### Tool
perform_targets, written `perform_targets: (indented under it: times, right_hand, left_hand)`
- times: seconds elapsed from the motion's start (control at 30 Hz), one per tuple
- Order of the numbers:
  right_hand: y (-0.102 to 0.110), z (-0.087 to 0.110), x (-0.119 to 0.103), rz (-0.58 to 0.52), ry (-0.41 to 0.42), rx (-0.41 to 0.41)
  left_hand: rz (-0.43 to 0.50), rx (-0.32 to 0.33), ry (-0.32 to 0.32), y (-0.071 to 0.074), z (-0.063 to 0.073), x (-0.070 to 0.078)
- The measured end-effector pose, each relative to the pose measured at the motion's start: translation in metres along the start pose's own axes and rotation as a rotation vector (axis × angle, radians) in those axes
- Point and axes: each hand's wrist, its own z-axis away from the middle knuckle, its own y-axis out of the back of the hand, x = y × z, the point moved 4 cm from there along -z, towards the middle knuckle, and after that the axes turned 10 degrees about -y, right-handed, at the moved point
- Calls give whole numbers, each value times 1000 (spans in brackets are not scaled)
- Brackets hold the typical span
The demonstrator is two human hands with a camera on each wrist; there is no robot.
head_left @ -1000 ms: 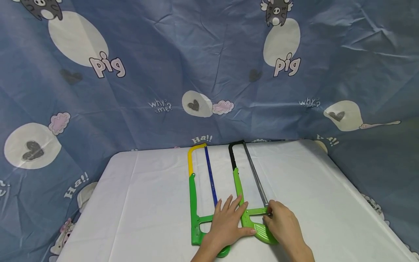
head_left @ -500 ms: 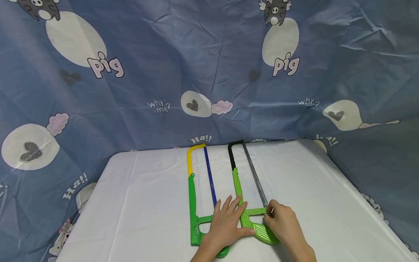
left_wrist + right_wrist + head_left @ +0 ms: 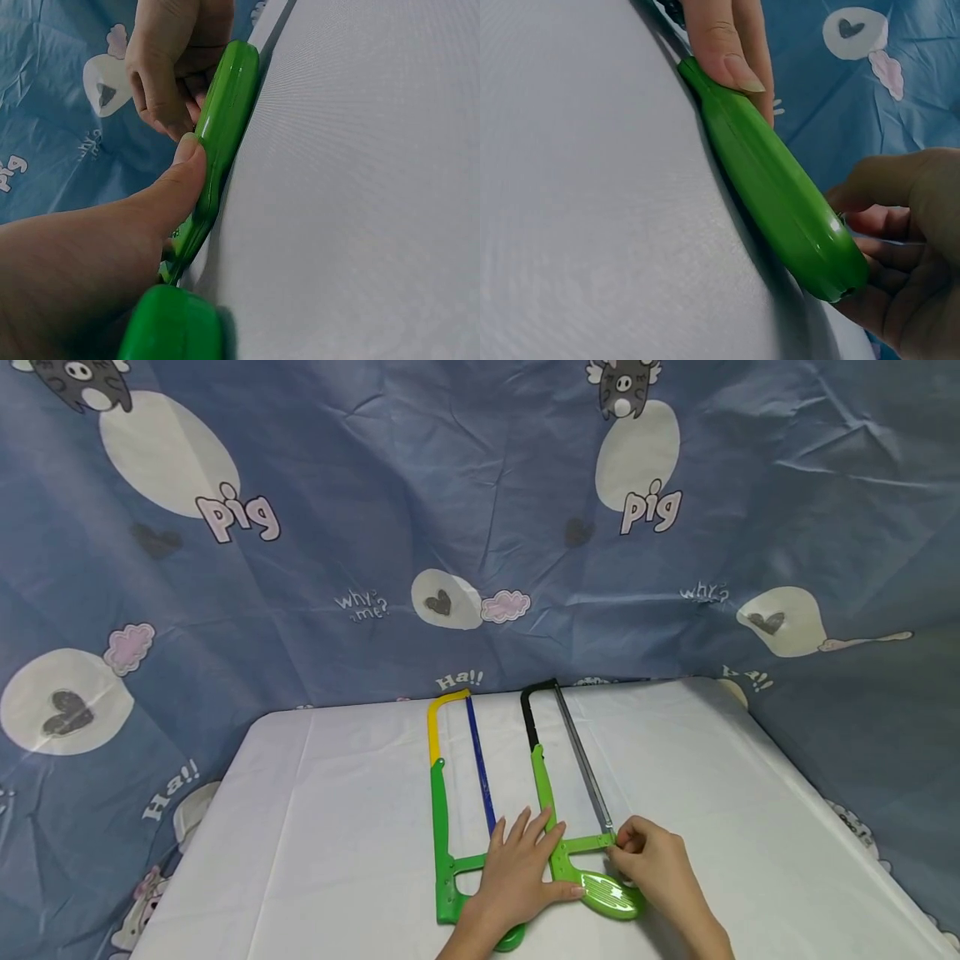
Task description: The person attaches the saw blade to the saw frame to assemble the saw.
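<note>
Two hacksaws lie side by side in the head view. The right hacksaw (image 3: 542, 777) has a lime-green and black frame and a grey blade (image 3: 582, 758). My left hand (image 3: 517, 870) rests on its frame with fingers spread, the thumb pressing the ribbed handle (image 3: 613, 895). At the blade's lower end, my right hand (image 3: 654, 864) pinches with thumb and curled forefinger; the fitting there is mostly hidden by the fingertips. The handle (image 3: 772, 187) slants between both hands in the right wrist view. The left hacksaw (image 3: 441, 806), green and yellow with a blue blade (image 3: 481, 760), passes partly beneath my left hand.
A white cloth (image 3: 345, 827) covers the table. Behind it hangs a blue printed curtain (image 3: 330, 552), close to the table's back edge and the black frame tip. The green hacksaw's handle end (image 3: 172, 326) lies just below my left wrist.
My right hand has shifted slightly right and its fingers have turned at the blade's lower end, showing more of the handle. The left hand stays in place. The head view drifts slightly.
</note>
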Motion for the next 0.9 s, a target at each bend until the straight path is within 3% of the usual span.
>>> perform_targets:
  times: [0.27, 0.5, 0.9]
  right_hand:
    - [0, -6, 10, -170, -76, -61]
    - [-5, -11, 18, -437, -131, -213]
    - [-4, -9, 25, -581, -122, -416]
  left_hand:
    - [-1, 0, 7, 0, 0, 0]
    - [10, 3, 14, 1, 0, -1]
    - [34, 2, 7, 0, 0, 0]
